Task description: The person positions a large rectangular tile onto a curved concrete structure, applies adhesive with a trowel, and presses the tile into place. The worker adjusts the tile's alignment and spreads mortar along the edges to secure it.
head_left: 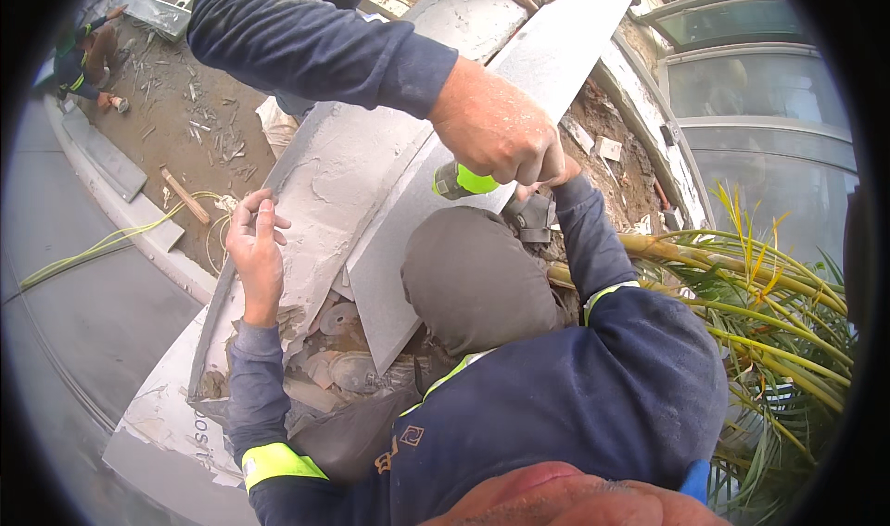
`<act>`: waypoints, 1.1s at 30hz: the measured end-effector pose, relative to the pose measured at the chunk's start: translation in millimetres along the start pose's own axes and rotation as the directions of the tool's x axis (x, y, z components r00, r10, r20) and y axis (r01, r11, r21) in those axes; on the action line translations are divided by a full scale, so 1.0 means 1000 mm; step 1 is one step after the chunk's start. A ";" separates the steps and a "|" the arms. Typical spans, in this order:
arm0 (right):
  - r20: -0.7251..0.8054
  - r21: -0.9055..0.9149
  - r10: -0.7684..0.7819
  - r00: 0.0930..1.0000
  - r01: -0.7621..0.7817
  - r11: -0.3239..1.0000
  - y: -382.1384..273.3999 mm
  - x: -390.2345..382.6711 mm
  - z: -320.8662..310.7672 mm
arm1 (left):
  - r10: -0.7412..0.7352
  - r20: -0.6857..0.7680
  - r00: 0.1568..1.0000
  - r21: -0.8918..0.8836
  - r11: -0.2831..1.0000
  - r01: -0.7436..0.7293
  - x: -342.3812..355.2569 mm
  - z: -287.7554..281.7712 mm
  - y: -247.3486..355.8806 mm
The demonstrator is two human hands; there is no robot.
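1. While a co-worker's hand (496,132) grips a green-handled tool (461,181) at the stone slab (542,58), the person's right hand (553,181) sits tucked just beneath it; whether it grips anything cannot be told.
2. The left hand (255,248) lies at 9 o'clock of the slab, fingers loosely spread and holding nothing, touching the edge of the mortar bed (334,178).
3. The likely hazard: two hands crowd the same spot, so a slip of the tool could catch the fingers underneath.
4. A second risk appears to be the slab's near end, which rests over broken pieces (338,364); a push could rock or slide it.
5. The slab lies flat on the mortar, its long axis running from 1 o'clock to 7 o'clock, the narrow near end pointing towards the person's grey knee (473,280).
6. The tool's handle points to 9 o'clock.
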State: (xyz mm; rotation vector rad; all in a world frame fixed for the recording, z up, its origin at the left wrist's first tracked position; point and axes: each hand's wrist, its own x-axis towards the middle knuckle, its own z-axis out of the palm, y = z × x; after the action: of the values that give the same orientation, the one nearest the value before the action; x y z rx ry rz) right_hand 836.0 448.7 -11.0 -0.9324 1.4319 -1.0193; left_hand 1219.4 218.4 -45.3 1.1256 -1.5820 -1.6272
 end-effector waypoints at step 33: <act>-0.185 0.225 -0.259 0.948 0.298 0.928 0.013 0.092 0.055 | 0.235 0.154 0.960 0.303 0.913 -0.272 0.052 0.148 0.070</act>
State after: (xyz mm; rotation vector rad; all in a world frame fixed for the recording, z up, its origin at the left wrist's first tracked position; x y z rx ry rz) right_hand 881.4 361.5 -55.2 -0.9023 1.2766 -1.4772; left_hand 1055.6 236.0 5.3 0.9444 -2.0324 -1.3127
